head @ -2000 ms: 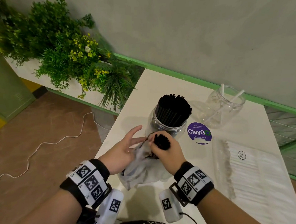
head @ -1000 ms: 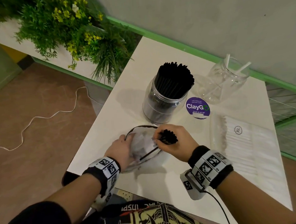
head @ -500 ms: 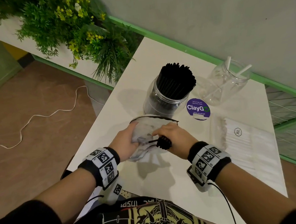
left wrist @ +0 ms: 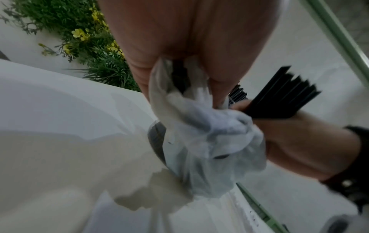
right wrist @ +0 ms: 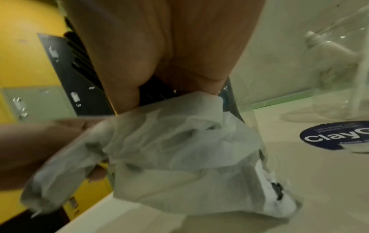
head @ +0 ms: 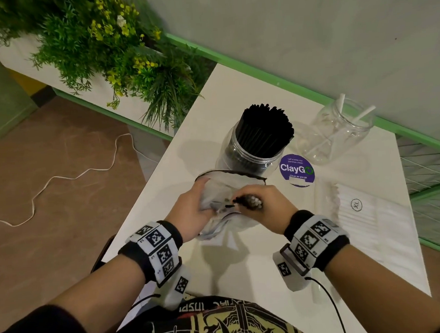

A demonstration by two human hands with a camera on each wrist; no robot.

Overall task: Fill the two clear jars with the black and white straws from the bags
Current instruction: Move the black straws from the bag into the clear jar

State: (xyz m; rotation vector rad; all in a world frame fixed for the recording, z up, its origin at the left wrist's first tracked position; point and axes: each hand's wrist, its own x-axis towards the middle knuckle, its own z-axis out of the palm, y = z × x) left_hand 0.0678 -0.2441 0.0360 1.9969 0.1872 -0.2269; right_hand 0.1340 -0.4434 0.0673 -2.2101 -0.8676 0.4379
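- My right hand [head: 261, 206] clamps the black straws [left wrist: 283, 97]; left hand [head: 191, 214] pinches the crumpled bag [head: 215, 192] beside it.
- Loosen that grip and straws could scatter.

Bare bench [head: 246, 273] along the near edge, easy pass there; toward the far edge the packed black-straw jar [head: 251, 149] and near-empty jar [head: 338, 136] block things.

Purple round sticker [head: 296, 170] on the desk [head: 270, 253]: read "ClayGo", with small line "Clean as you go" below; top line too small to read. Clear bag of white straws [head: 372, 224]: circled "XL" mark [head: 356, 205]. Shirt print [head: 196, 308]: "INSPI", upside down.
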